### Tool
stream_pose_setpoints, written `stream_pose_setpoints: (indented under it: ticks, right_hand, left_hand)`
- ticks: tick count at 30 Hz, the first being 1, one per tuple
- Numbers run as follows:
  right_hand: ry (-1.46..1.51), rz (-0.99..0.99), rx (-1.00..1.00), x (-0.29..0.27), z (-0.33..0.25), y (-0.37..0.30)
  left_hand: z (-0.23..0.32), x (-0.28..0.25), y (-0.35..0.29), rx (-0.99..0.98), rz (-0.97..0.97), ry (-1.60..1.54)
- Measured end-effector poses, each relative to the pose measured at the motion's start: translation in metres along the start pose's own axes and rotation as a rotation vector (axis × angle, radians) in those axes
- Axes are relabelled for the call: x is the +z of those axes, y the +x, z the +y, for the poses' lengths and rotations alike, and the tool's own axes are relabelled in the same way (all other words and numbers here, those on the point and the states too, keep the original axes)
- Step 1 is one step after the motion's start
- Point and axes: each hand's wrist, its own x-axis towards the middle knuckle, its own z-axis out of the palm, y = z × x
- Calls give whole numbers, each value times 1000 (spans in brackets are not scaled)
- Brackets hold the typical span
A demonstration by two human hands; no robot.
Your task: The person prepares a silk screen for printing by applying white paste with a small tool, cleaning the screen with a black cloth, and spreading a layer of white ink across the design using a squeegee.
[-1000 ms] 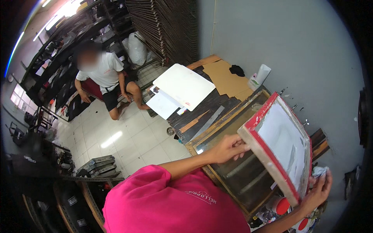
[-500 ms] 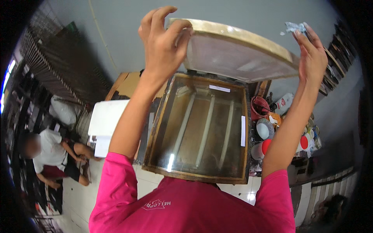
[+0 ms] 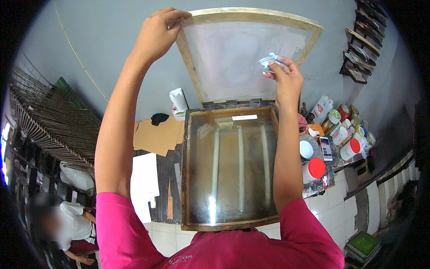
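Note:
A wood-framed mesh screen (image 3: 224, 58) stands raised at the back, against the grey wall. My left hand (image 3: 156, 33) grips its upper left corner, fingers curled over the frame. In front of the mesh, my right hand (image 3: 287, 80) pinches a crumpled light-blue cloth or wipe (image 3: 269, 60); whether the cloth touches the mesh I cannot tell. Below the screen sits a glass-topped wooden box (image 3: 228, 179) with three pale tubes inside. White paper strips (image 3: 244, 117) lie on the glass, near its far edge.
Jars and tubs, one a white tub with a red lid (image 3: 316, 168), crowd the table's right side around a phone (image 3: 326, 149). Left lie brown cardboard (image 3: 154, 134) and white paper (image 3: 142, 179). A person (image 3: 74, 219) sits at the far left. Wall shelves (image 3: 363, 45) hang at right.
The screen has tipped further upright, and its mesh now faces me. My right hand has left the frame's right side and moved inward with the cloth. My left hand still grips the corner.

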Motion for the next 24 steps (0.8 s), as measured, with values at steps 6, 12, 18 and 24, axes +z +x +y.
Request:
stream_pose_setpoints:
  ticks: [6,12,18,24]
  right_hand:
    - [-190,124,-165,21,26,16]
    - [-568,221,-458,52,40,46]
    - [-623,128,-622,78,67,37]
    - [-620,227,-706,68,63,56]
  left_hand:
    - [-9,6,13,-25,-60,-29]
    - [-8,7,10,-49,-77,-55]
    - [-7,10,5,-40,-43,-42]
    - [1,12,3,-35,-17,-36]
